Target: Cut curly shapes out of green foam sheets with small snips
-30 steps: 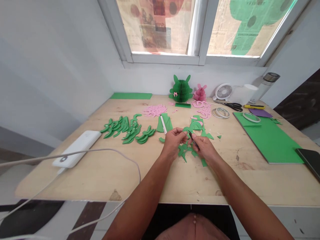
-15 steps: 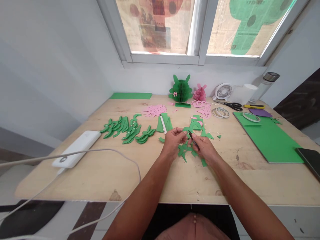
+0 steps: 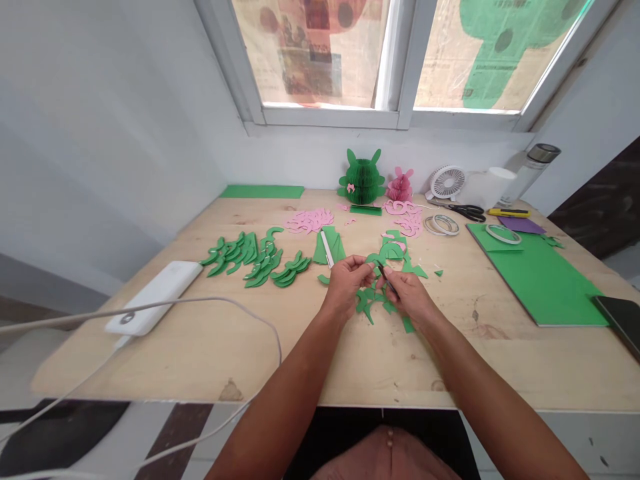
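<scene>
My left hand (image 3: 346, 283) pinches a curved piece of green paper (image 3: 375, 259) above the middle of the table. My right hand (image 3: 407, 293) is closed around small dark scissors (image 3: 385, 273), whose blades meet the paper near my left fingertips. Most of the scissors' handle is hidden by my fingers. Green paper offcuts (image 3: 367, 308) lie below and around both hands. Just beyond my left hand, a white pen (image 3: 327, 248) rests on a folded green paper (image 3: 338, 247).
Stacked green cutouts (image 3: 265, 267) and a white power bank (image 3: 155, 297) with a cable are left. Pink cutouts (image 3: 310, 220), a green paper figure (image 3: 363, 179), tape rolls (image 3: 445, 225), black-handled scissors (image 3: 467, 211) and a fan (image 3: 447, 182) stand behind. Green sheets (image 3: 545, 287) and a phone (image 3: 620, 323) lie right.
</scene>
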